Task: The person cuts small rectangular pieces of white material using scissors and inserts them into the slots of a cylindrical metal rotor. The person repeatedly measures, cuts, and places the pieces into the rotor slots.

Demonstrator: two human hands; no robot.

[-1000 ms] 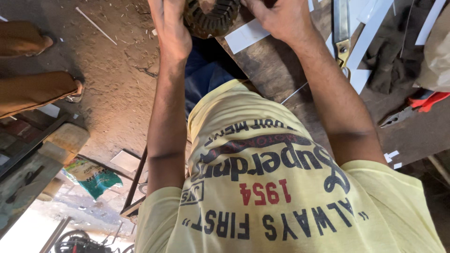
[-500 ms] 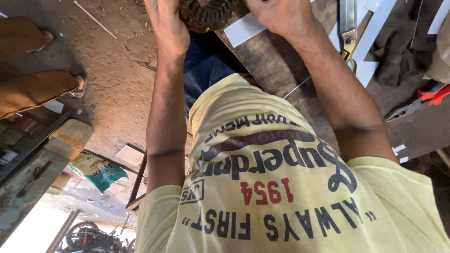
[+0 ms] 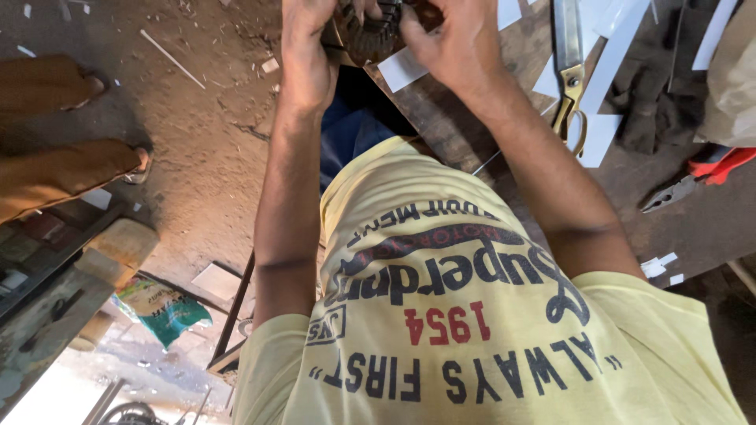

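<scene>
Two hands grip one dark, ribbed round part (image 3: 376,31) at the top edge of the view, just off the near corner of the worktop (image 3: 709,228). The left hand (image 3: 307,47) wraps its side with fingers curled over it; the right hand (image 3: 453,43) closes on the opposite side, thumb and fingers pressed to it. Much of the part is hidden by the fingers and cut off by the frame.

Right of the part, on the worktop, lie white paper strips (image 3: 598,86) and a pair of scissors (image 3: 568,71) with brass-coloured handles resting across them. Farther right of the part sit a dark rag (image 3: 661,94) and pliers (image 3: 693,179) with red grips. Left of the part spreads a dusty floor (image 3: 197,142), where another person's brown-clad legs (image 3: 55,134) show at the edge.
</scene>
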